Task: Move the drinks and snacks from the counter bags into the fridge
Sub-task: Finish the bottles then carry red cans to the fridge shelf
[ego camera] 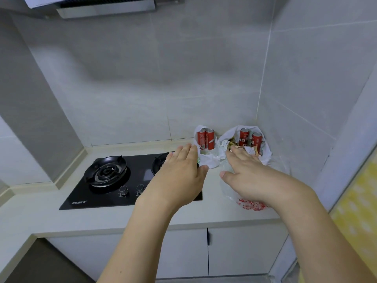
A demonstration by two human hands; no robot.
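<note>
Upright in the counter's far corner, two white plastic bags sit side by side: the left bag (206, 158) holds two red drink cans (206, 138), the right bag (265, 154) two more cans (250, 137) and snack packets (230, 145). Both hands reach with straight fingers, holding nothing: the left hand (181, 172) at the left bag's 8 o'clock, the right hand (251, 172) over the right bag's near edge. A black gas hob (114, 180) lies at 9 o'clock.

We're standing in a small home kitchen. We're facing a black 2-burner gas hob (122, 177) w/ knobs, set into a pale countertop (61, 217). A range hood (106, 9) is hanging overhead, grey tiles (142, 78) are covering the walls, and white cabinet doors (244, 252) are sitting below. Shopping bags (210, 160) w/ red cans (206, 138) are sitting in the corner.
</note>
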